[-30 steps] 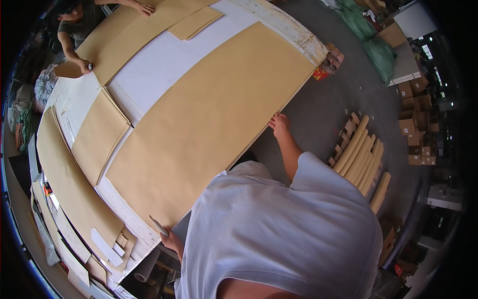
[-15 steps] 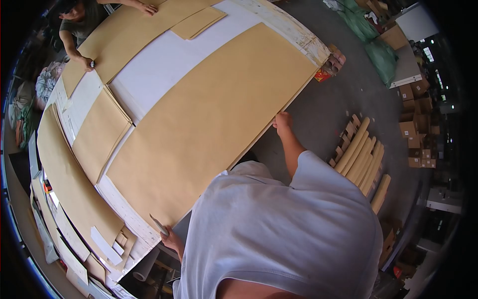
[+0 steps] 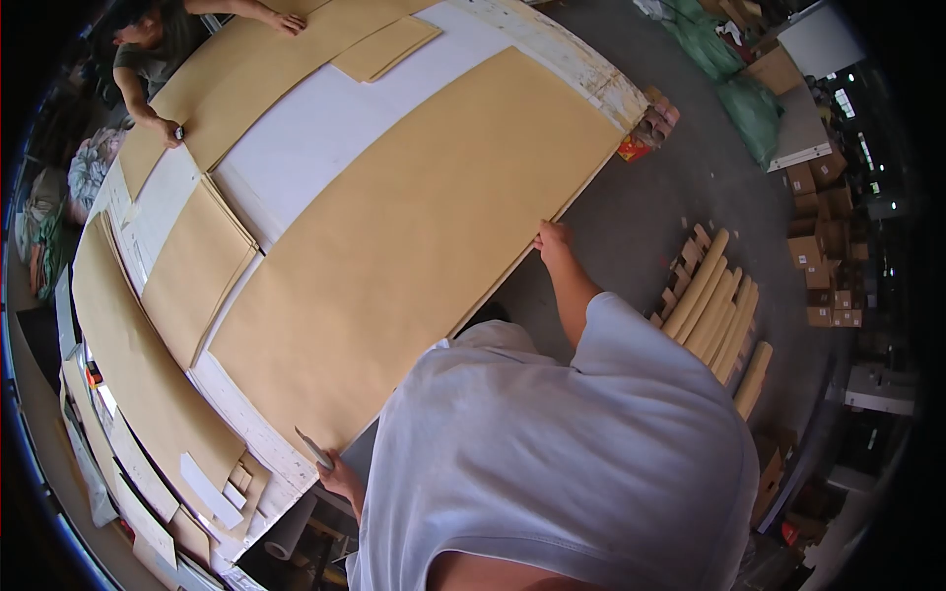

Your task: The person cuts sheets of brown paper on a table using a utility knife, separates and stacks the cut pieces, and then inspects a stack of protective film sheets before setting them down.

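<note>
A large sheet of brown paper [image 3: 424, 227] lies across the near side of the white table, with further sheet edges showing beneath its right side. At its near left corner my left hand [image 3: 340, 477] is closed around a knife [image 3: 314, 448], whose pointed blade rests over the paper. My right hand [image 3: 554, 239] pinches the paper's edge further up on the right. Beside the big sheet lies a smaller stack of brown sheets [image 3: 197, 266].
Across the table a co-worker [image 3: 153, 59] leans over another brown sheet [image 3: 246, 94], a small object in one hand. Curled brown paper [image 3: 148, 345] and white offcuts [image 3: 210, 489] lie at the left. Paper rolls [image 3: 714, 305] rest on the floor, near stacked cardboard boxes [image 3: 823, 261].
The whole view has shifted slightly. Both my hands keep their places, the left with the knife and the right at the paper's edge.
</note>
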`<state>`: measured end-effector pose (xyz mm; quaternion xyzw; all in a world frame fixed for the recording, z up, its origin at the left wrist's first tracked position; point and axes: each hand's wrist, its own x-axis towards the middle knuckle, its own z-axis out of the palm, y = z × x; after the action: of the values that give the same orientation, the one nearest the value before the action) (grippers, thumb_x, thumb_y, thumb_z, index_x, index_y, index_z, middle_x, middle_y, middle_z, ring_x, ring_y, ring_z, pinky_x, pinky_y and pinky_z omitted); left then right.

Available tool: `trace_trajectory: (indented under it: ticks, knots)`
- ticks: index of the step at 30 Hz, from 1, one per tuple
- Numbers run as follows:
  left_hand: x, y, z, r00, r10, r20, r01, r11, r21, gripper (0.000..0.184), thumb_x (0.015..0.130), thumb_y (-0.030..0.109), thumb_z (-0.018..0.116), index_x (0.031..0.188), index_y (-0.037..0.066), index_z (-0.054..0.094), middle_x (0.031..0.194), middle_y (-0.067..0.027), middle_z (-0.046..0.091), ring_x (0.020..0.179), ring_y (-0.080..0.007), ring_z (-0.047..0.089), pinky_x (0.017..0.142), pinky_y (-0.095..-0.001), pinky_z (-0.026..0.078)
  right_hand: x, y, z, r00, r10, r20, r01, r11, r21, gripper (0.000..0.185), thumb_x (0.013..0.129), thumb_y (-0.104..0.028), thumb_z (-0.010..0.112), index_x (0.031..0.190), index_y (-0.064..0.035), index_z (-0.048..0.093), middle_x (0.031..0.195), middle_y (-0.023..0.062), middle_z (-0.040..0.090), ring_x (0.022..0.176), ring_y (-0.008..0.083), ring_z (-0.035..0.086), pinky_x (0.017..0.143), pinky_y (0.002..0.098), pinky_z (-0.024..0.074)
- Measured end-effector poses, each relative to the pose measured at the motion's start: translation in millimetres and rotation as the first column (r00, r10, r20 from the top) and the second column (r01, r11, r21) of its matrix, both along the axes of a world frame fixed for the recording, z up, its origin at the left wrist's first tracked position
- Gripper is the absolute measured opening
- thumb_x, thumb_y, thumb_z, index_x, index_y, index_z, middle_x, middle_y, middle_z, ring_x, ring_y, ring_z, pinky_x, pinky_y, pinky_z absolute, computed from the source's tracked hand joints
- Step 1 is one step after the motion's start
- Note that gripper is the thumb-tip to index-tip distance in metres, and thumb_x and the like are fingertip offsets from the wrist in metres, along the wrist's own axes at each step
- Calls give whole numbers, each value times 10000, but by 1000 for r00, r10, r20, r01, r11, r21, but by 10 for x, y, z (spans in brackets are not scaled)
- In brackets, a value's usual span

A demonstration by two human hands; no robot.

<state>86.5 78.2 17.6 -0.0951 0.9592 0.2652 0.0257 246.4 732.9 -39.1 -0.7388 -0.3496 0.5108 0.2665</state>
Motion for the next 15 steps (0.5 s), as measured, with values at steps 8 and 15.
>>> trace_trajectory:
  ticks: [8,15]
  knots:
    - [14,18,-76,999,37,-31,-38,999,-18,244,863,267,690,887,25,673,771,-133,682,707,-280,650,666,-399,494,106,86,27,994,106,-13,-107,991,-75,130,928,-137,625,996,-28,644,867,82,679,703,198,661,670,381,598]
    - [58,109,101,992,120,-32,-118,991,67,254,860,262,710,998,54,662,749,-194,638,681,-367,634,640,-389,499,52,100,278,913,247,326,-256,966,-16,237,921,-205,612,968,5,709,795,94,691,607,172,642,525,293,522]
